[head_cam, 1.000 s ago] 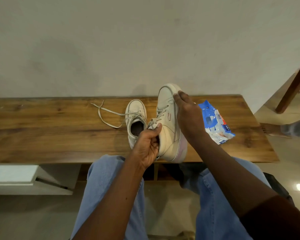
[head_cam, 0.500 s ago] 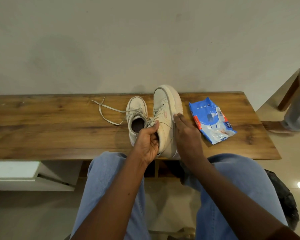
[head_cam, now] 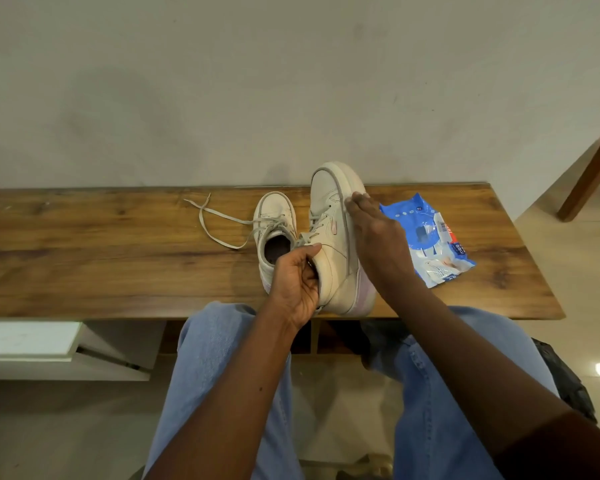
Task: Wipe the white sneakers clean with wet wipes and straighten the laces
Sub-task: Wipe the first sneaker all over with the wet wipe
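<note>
Head view.

- Tilted sneaker (head_cam: 329,244): white, turned on its side, toe towards the wall, heel at the near edge of the table.
- Left hand (head_cam: 297,282): grips the tilted sneaker at the collar, thumb outside, fingers curled into the opening.
- Right hand (head_cam: 378,237): fingers extended, pressed along the sole edge near the toe. Whether a wipe lies under them cannot be told.
- Second sneaker (head_cam: 274,230): upright, just left of the first, opening showing.
- Loose lace (head_cam: 219,223): trails left from the second sneaker across the wood.
- Wet-wipes pack (head_cam: 426,240): blue and white, flat, to the right, partly hidden by the right hand.
- Wooden table (head_cam: 101,254): dark-grained, set against a plain grey wall (head_cam: 222,81).
- Jeans (head_cam: 222,375): pale blue, both knees under the near edge.
- White shelf (head_cam: 25,341): lower left.
- Tiled floor (head_cam: 568,271), wooden leg (head_cam: 593,178): right.
</note>
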